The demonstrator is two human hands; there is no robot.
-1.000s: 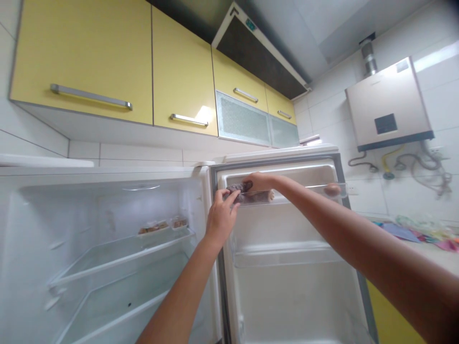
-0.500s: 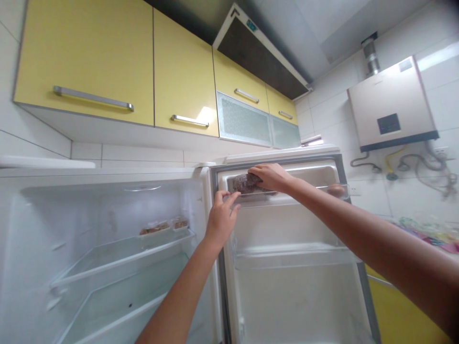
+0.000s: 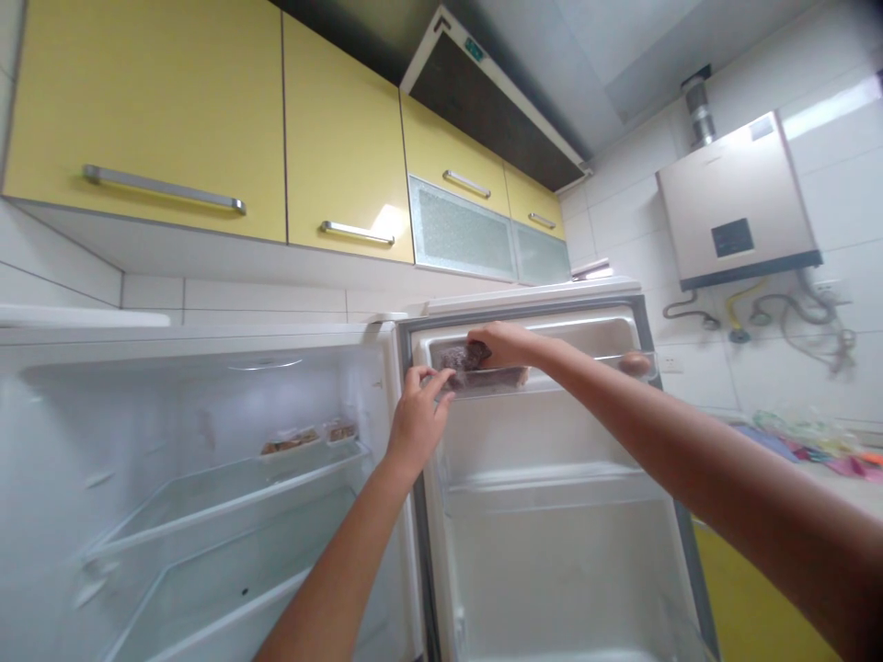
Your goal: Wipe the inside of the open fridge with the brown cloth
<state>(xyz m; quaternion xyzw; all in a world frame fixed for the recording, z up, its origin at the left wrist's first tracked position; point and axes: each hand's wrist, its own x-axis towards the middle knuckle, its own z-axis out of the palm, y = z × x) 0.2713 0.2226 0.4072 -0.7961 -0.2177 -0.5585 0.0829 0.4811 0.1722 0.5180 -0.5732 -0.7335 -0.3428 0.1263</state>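
A dark brown, lumpy bag (image 3: 459, 359) in clear wrapping lies in the clear top door shelf (image 3: 473, 393) of the fridge. My right hand (image 3: 507, 345) is closed on its right end from above; the fingertips are partly hidden behind the bag. My left hand (image 3: 419, 414) is at the shelf's left end, fingers apart, with the fingertips at the front rim beside the bag. Whether they touch the bag I cannot tell. An egg (image 3: 635, 364) sits at the right end of the same shelf.
The fridge door (image 3: 552, 570) stands open to the right, with a lower clear door shelf (image 3: 552, 492). Inside the fridge, small food packs (image 3: 290, 441) rest on a glass shelf (image 3: 227, 492). Yellow cabinets (image 3: 338, 119) hang above; a water heater (image 3: 738, 202) is on the right wall.
The bag has sunk lower into the top door shelf, with my right hand moving down along with it. My left hand keeps its place by the shelf rim. The view has shifted slightly.
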